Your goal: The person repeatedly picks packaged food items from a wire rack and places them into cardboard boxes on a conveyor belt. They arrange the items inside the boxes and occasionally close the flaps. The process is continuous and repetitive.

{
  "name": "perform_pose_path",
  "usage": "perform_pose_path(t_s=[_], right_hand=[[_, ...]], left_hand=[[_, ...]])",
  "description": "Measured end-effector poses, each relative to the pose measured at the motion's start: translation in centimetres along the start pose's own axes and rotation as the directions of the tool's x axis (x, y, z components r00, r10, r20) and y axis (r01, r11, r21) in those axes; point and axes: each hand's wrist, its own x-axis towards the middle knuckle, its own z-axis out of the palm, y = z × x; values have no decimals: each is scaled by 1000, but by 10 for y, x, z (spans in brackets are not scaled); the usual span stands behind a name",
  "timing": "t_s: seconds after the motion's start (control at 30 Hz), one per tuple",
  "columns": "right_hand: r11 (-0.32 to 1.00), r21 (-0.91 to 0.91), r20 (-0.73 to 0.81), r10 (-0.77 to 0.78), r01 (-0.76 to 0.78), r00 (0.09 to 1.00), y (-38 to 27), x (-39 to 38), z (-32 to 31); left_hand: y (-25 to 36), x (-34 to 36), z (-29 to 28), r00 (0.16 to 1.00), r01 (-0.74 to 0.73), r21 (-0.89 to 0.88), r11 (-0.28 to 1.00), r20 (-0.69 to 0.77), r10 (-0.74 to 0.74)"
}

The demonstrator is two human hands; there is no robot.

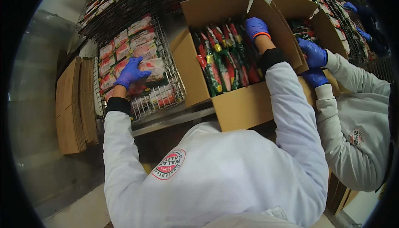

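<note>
My left hand (134,72), in a blue glove, rests over flat red-and-white plastic packs in a wire basket (181,90). Its thumb and fingers are spread, touching the packs beside a pale pack (152,68). My right hand (257,27), also blue-gloved with an orange band at the wrist, reaches into the far right corner of an open cardboard box (245,107). Rows of red and green packs (224,57) stand on edge in that box. The right fingertips point down and are hidden, so I cannot see whether they hold a pack.
Folded cardboard sheets (68,105) stand left of the basket. Stacked wire baskets of packs (112,3) rise behind. At right, a co-worker's blue-gloved hands (312,53) touch a second open box (295,8). A metal table edge (174,121) runs in front.
</note>
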Motion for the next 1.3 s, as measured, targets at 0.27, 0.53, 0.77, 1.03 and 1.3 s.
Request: perform_pose_path(t_s=[0.27,0.53,0.77,1.03,1.3], right_hand=[[989,-50,28,140,-139,990,6,-13,8],[996,14,-58,-90,90,994,-65,-80,-23],[998,59,-77,-34,38,996,-47,-89,-11],[1000,0,-226,1,-1,974,-49,-85,-9],[798,553,-482,69,242,873,-10,-133,-40]], left_hand=[[39,-28,-6,922,-159,202,966,380,73],[95,-78,-11,882,-363,205,909,389,265],[147,-10,-82,788,-603,77,794,-96,608],[265,123,16,657,-693,555,461,223,720],[284,147,55,644,-756,-27,654,154,750]])
